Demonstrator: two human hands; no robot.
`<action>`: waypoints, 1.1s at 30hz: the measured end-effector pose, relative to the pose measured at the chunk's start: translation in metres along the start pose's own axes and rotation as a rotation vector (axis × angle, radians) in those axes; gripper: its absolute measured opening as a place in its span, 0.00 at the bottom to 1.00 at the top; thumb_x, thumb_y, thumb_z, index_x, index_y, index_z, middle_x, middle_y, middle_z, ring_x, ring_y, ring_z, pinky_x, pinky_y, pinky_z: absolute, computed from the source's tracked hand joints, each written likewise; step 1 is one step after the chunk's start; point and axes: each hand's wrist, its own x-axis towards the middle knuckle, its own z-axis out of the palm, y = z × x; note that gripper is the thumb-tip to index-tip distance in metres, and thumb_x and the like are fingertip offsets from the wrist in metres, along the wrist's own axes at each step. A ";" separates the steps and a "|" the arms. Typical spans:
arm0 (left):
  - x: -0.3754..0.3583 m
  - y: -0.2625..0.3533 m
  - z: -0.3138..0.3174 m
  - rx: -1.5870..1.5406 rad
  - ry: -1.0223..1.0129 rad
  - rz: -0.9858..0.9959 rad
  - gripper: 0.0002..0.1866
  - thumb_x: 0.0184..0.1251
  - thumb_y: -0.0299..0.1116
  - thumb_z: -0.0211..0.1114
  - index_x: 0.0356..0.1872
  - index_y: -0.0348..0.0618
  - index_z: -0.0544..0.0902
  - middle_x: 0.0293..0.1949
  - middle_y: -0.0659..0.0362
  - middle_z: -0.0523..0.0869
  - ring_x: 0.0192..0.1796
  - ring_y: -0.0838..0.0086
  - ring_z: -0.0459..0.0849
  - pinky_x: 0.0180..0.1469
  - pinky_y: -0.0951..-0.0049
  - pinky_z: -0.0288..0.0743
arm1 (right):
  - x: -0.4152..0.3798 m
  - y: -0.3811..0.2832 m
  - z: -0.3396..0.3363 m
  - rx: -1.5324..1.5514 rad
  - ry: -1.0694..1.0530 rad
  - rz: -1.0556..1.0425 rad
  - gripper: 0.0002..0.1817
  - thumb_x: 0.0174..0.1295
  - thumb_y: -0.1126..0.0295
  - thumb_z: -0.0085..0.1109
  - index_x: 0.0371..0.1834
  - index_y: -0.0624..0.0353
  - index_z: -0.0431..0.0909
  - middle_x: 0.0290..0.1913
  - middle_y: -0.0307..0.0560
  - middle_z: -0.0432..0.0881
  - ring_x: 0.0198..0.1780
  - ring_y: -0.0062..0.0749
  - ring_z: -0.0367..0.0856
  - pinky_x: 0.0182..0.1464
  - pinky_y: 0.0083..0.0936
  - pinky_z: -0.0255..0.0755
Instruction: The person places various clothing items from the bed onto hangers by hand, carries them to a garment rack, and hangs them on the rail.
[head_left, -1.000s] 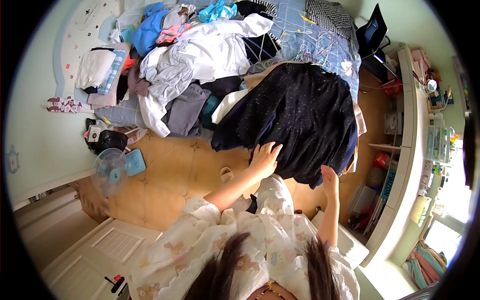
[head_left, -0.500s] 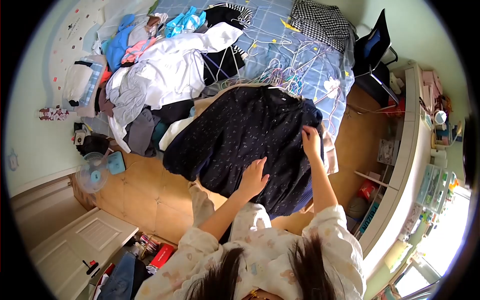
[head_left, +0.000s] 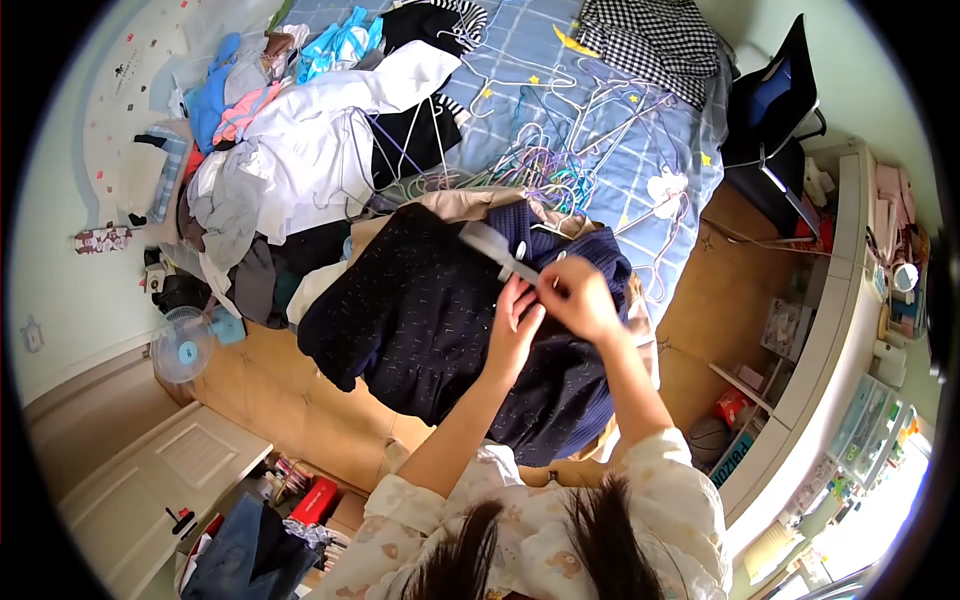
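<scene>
A black blouse with small white flecks (head_left: 410, 320) lies on a pile of clothes at the edge of the bed. Its upper part is pulled down, baring a navy ribbed knit garment (head_left: 600, 250) beneath. My left hand (head_left: 512, 335) is closed on the blouse near the middle, fingers pointing up. Beside it, my right hand (head_left: 582, 305) is curled shut at the blouse's upper edge. A pale grey strip (head_left: 490, 245), blurred by motion, runs from between the hands toward the upper left; what it is cannot be made out.
Tangled hangers (head_left: 550, 170) lie on the blue checked bedspread (head_left: 510, 100) behind the pile. Heaped clothes, with a white garment (head_left: 310, 140) on top, cover the left side. A black chair (head_left: 770, 120) stands right, a small fan (head_left: 185, 345) on the floor at left.
The blouse lay spread with both hands resting on it. Now its upper part is drawn down and my hands are close together near its middle. The view has shifted slightly.
</scene>
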 end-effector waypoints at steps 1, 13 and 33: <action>0.004 0.003 0.003 -0.109 0.052 0.009 0.27 0.67 0.29 0.61 0.65 0.37 0.63 0.57 0.53 0.72 0.55 0.70 0.74 0.59 0.71 0.68 | -0.008 -0.015 -0.003 0.046 -0.074 -0.122 0.07 0.50 0.76 0.64 0.32 0.62 0.81 0.29 0.48 0.80 0.30 0.34 0.80 0.35 0.26 0.73; -0.058 0.007 -0.032 -0.364 0.100 -0.143 0.16 0.76 0.41 0.47 0.34 0.39 0.75 0.28 0.56 0.81 0.28 0.74 0.76 0.35 0.72 0.73 | 0.045 0.173 0.034 -0.523 -0.210 0.332 0.12 0.54 0.63 0.62 0.36 0.59 0.82 0.34 0.51 0.83 0.39 0.46 0.82 0.42 0.38 0.74; -0.117 -0.006 -0.060 -0.571 0.204 -0.281 0.17 0.75 0.41 0.51 0.25 0.46 0.73 0.25 0.59 0.79 0.37 0.68 0.80 0.56 0.65 0.66 | 0.029 0.223 0.022 -0.462 0.132 0.480 0.17 0.56 0.64 0.62 0.46 0.61 0.78 0.43 0.54 0.82 0.47 0.47 0.79 0.51 0.36 0.71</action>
